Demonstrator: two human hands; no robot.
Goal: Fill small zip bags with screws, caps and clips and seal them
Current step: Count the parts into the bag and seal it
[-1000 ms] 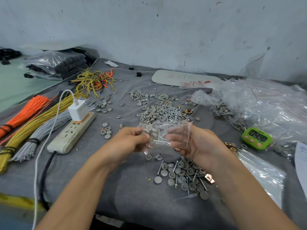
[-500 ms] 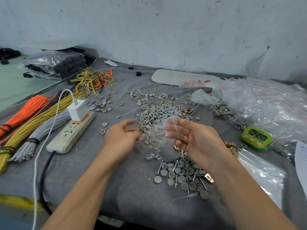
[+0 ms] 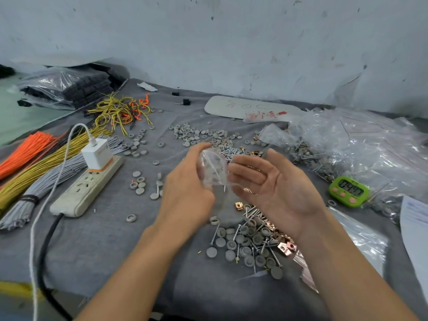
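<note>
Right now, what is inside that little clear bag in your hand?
Through the bag a few thin screws and blurry grey shapes, perhaps caps, show. The left hand holding it covers its left edge, so no count is possible.

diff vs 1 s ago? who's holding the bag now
The right hand has let go of the zip bag and opened, palm up, beside it. The left hand now grips the bag alone and has raised it slightly up and left. The near pile of caps, screws and clips, the power strip and the timer lie where they were.
</note>
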